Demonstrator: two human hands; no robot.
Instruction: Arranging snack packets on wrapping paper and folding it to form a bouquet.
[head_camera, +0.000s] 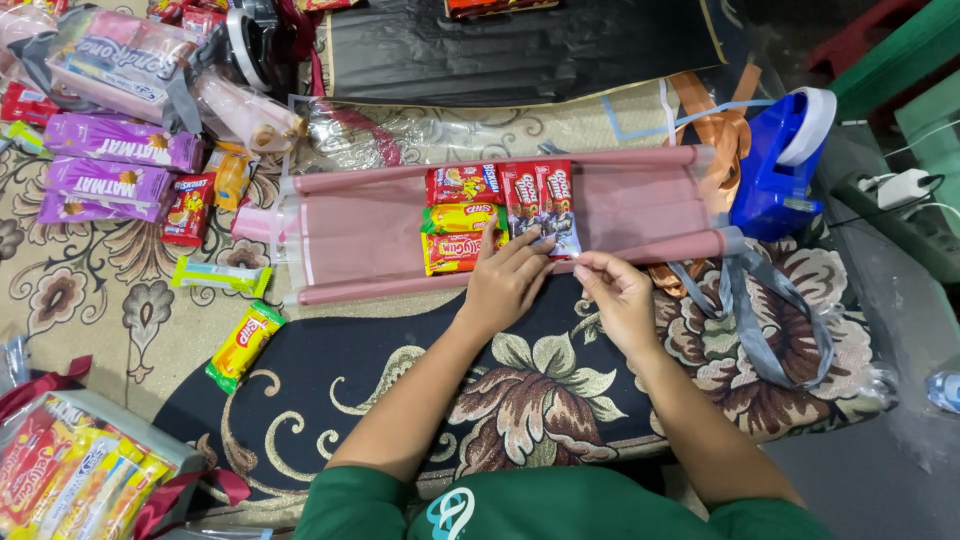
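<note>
- Far left we've got purple snack packs (108, 160) on the patterned rug (90, 290).
- Left hand (503, 283) lies flat, fingers spread open, pressing red snack packets (540, 203) onto the pink tray (360, 235).
- Right hand (620, 295) pinches the tray's near edge.
- Blue tape dispenser (780, 165) far right.

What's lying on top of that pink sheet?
On the pink sheet lie red snack packets and yellow ones. The left hand presses their lower edge, hiding whatever sits under its fingers.

centre: red and yellow snack packets (497, 215) | left: 2 purple packs (110, 165) | carpet: yellow bar (243, 346)
</note>
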